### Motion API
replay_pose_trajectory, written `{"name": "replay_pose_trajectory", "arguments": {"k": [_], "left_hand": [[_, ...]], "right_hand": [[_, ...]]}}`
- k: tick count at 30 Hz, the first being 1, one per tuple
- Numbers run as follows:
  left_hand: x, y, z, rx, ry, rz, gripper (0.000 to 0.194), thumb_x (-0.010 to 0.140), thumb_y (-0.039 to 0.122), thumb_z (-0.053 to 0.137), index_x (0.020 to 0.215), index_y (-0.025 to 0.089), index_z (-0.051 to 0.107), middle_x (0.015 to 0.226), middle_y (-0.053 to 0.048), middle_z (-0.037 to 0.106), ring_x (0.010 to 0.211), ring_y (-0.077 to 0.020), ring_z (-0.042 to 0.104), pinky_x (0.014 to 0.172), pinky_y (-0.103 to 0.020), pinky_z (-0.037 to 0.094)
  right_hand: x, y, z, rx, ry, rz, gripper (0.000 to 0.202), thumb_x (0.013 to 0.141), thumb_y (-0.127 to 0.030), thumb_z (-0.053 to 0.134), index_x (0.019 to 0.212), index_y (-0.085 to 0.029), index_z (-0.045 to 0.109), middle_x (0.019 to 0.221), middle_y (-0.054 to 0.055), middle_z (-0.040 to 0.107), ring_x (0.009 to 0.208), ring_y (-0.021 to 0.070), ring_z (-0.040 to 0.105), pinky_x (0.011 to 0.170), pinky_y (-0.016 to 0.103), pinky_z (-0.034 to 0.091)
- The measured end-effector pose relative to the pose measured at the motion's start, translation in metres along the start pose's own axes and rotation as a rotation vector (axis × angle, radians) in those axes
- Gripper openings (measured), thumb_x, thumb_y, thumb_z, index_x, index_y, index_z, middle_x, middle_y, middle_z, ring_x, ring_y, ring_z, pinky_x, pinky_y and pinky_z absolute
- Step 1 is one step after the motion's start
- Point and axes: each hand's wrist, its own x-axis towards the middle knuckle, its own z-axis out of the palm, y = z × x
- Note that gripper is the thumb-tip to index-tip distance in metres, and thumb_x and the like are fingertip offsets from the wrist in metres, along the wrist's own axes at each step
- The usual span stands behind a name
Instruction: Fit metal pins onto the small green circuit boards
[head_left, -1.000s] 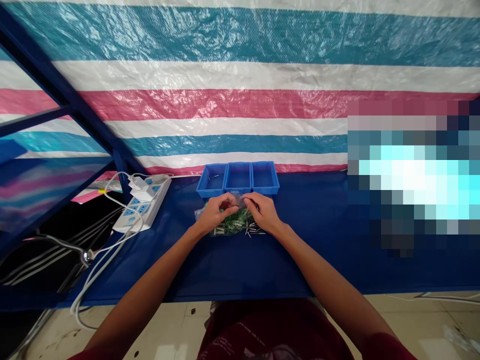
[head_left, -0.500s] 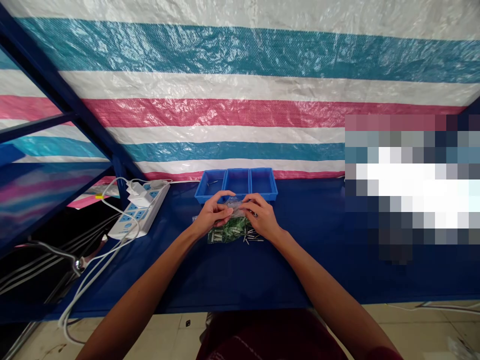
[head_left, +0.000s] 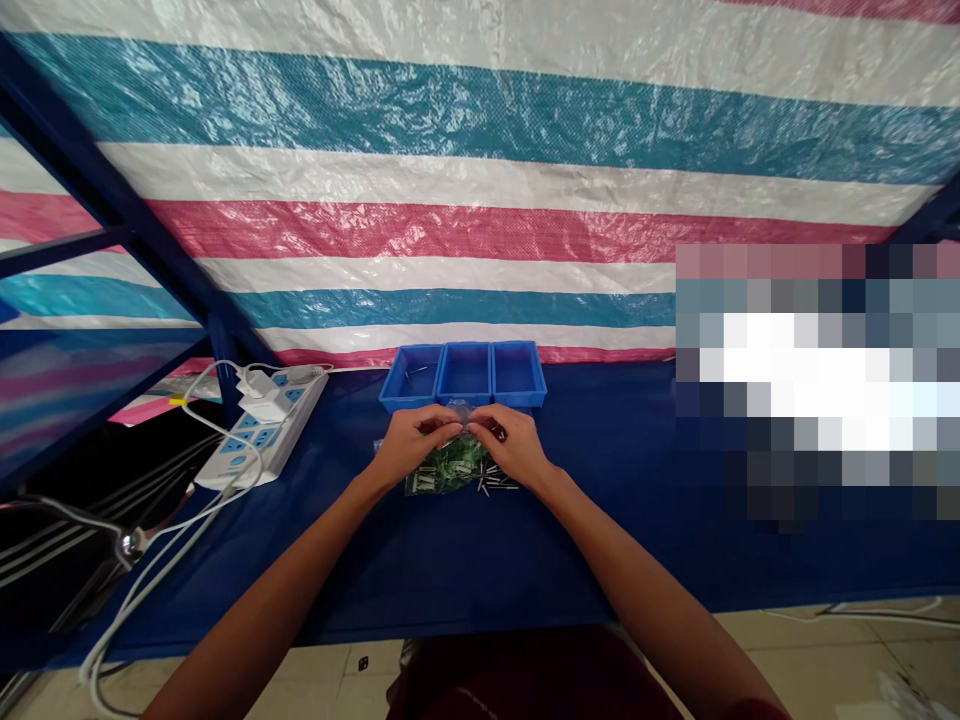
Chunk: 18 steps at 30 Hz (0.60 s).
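Observation:
My left hand (head_left: 407, 441) and my right hand (head_left: 514, 441) meet over the blue table, thumbs and fingers pinched on a small clear plastic bag (head_left: 460, 407). Most of that bag is hidden behind the fingers. Just below them lies a green, shiny plastic bag (head_left: 448, 470) with slim silvery metal pieces in or on it. Several loose metal pins (head_left: 495, 484) are scattered at its right side, under my right hand; their exact kind is too small to tell.
A blue three-compartment tray (head_left: 465, 402) stands behind my hands, with a thin metal piece in its left compartment. On the left sits a white power strip (head_left: 255, 440) with plugs and trailing cables. A striped plastic sheet (head_left: 450, 235) hangs behind. A pixelated patch covers the right.
My hands have drawn closer together, and the fingers that were spread around the clear bag now pinch it. The whole view has shifted slightly.

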Motion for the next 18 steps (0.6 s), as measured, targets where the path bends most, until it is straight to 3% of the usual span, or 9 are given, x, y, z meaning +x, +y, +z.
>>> {"name": "replay_pose_trajectory", "arguments": {"k": [4, 6, 10, 14, 18], "left_hand": [[0.0013, -0.0017, 0.0002, -0.205, 0.05, -0.064, 0.033, 0.076, 0.041, 0.073, 0.095, 0.016, 0.064, 0.063, 0.0, 0.064, 0.041, -0.0079, 0.048, 0.039, -0.02, 0.039], [0.002, -0.0012, -0.0006, -0.259, 0.044, -0.085, 0.035, 0.077, 0.04, 0.073, 0.101, 0.016, 0.061, 0.061, 0.002, 0.063, 0.04, -0.0075, 0.047, 0.038, -0.019, 0.038], [0.0019, -0.001, -0.0012, -0.299, 0.019, -0.106, 0.037, 0.077, 0.04, 0.073, 0.103, 0.016, 0.061, 0.06, 0.002, 0.06, 0.04, -0.0071, 0.046, 0.039, -0.019, 0.038], [0.0008, -0.0039, -0.0004, -0.225, -0.006, -0.04, 0.036, 0.079, 0.046, 0.07, 0.096, 0.014, 0.068, 0.064, -0.001, 0.061, 0.048, -0.0095, 0.051, 0.042, -0.02, 0.041], [0.0009, -0.0042, -0.0004, 0.007, 0.05, 0.136, 0.03, 0.077, 0.045, 0.073, 0.086, 0.016, 0.074, 0.084, -0.006, 0.064, 0.065, -0.0123, 0.057, 0.055, -0.023, 0.049]], "right_hand": [[-0.0004, -0.0019, -0.0034, 0.053, 0.016, -0.04, 0.031, 0.097, -0.026, 0.042, 0.121, -0.025, 0.061, 0.1, 0.007, 0.066, 0.07, 0.0139, 0.06, 0.067, 0.028, 0.053], [0.0002, -0.0022, -0.0046, 0.041, 0.011, -0.105, 0.033, 0.097, -0.022, 0.039, 0.118, -0.026, 0.063, 0.105, 0.008, 0.064, 0.076, 0.0146, 0.061, 0.069, 0.029, 0.053], [0.0017, -0.0003, -0.0025, -0.049, 0.025, -0.191, 0.021, 0.094, -0.025, 0.051, 0.105, -0.023, 0.069, 0.101, 0.009, 0.063, 0.084, 0.018, 0.061, 0.068, 0.029, 0.052], [0.0021, 0.0004, -0.0004, -0.06, 0.066, -0.178, 0.018, 0.094, -0.03, 0.055, 0.093, -0.02, 0.07, 0.091, 0.008, 0.062, 0.076, 0.0159, 0.059, 0.065, 0.028, 0.049], [0.0021, -0.002, -0.0018, -0.013, 0.05, -0.124, 0.02, 0.095, -0.031, 0.052, 0.091, -0.02, 0.069, 0.085, 0.006, 0.062, 0.07, 0.0139, 0.057, 0.062, 0.027, 0.048]]}}
